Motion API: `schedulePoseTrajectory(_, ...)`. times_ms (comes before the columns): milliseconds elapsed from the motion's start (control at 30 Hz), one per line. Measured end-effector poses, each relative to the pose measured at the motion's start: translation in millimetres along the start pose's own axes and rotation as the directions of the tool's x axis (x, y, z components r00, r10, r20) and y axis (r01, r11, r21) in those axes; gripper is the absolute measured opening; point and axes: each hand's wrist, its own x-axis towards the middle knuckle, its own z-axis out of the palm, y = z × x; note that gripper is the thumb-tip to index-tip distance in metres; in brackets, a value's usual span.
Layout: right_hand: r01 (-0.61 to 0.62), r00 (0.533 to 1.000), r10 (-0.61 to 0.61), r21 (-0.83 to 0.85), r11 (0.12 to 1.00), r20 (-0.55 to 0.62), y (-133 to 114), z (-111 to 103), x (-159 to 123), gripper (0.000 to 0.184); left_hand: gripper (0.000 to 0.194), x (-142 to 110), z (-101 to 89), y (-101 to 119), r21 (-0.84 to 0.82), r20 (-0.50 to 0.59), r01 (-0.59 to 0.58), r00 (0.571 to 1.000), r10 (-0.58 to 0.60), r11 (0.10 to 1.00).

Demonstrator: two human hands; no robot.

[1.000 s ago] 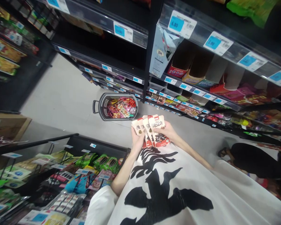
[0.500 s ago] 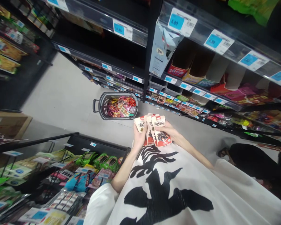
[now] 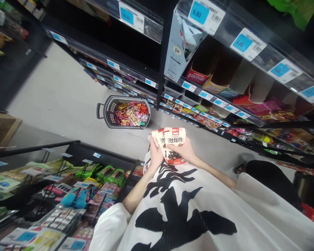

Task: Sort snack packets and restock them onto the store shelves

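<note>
Both of my hands hold a small stack of cream-and-red snack packets point(image 3: 172, 144) in front of my white printed shirt. My left hand point(image 3: 155, 157) wraps around the stack's left side with fingers closed. From the right, my right hand point(image 3: 187, 150) grips the front packet, thumb on its face. Beyond my hands a grey shopping basket point(image 3: 106, 112) stands on the floor, filled with colourful snack packets. It is well out of reach of either hand.
Black shelving with blue price tags point(image 3: 199, 14) rises along the right and holds boxes and packets. A low display of snack bags point(image 3: 89, 188) stands at my left. A cardboard box point(image 3: 1, 127) sits at the far left. Pale floor point(image 3: 54, 97) runs between them.
The fanned packets have been pushed together into a tighter stack between my hands. The view has shifted slightly, so the basket now sits a little further left and up.
</note>
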Motion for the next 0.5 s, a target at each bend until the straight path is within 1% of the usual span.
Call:
schedulePoseTrajectory(67,0.044,0.999,-0.046,-0.061,0.997,-0.022,1.4,-4.4,-4.7,0.053,0.039,-2.9,4.8,2.1,-0.004,0.004,-0.013,1.000,0.013,1.000)
schedulePoseTrajectory(100,0.053,0.999,-0.053,-0.077,0.996,-0.009,1.1,-8.0,-6.3,0.055,0.038,-4.2,6.9,2.7,-0.008,0.000,-0.024,1.000,0.024,1.000)
schedulePoseTrajectory(167,0.049,0.997,-0.043,-0.097,0.994,0.063,-2.7,-17.2,-7.1,0.059,0.035,-6.0,10.5,2.6,-0.004,-0.016,-0.036,0.999,0.036,0.999)
schedulePoseTrajectory(267,0.014,0.980,0.008,-0.108,0.994,0.200,-14.5,-32.8,-2.1,0.057,0.035,-6.4,15.4,-0.7,-0.001,-0.036,-0.029,0.999,0.029,1.000)
schedulePoseTrajectory(300,-0.018,0.968,0.040,-0.093,0.996,0.248,-18.1,-37.9,0.6,0.055,0.037,-5.7,17.1,-2.7,-0.009,-0.034,-0.027,0.999,0.026,1.000)
schedulePoseTrajectory(367,-0.122,0.938,0.122,-0.022,0.992,0.323,-21.9,-47.7,5.8,0.053,0.044,-3.2,20.8,-7.4,-0.042,-0.024,-0.014,1.000,0.013,0.999)
schedulePoseTrajectory(433,-0.250,0.911,0.208,0.078,0.965,0.355,-20.0,-56.2,9.1,0.055,0.051,-0.2,24.5,-12.1,-0.101,-0.008,0.019,1.000,-0.020,0.995)
schedulePoseTrajectory(500,-0.340,0.896,0.267,0.164,0.926,0.355,-14.0,-63.1,10.0,0.056,0.058,2.0,27.6,-15.7,-0.177,0.017,0.074,0.997,-0.072,0.981)
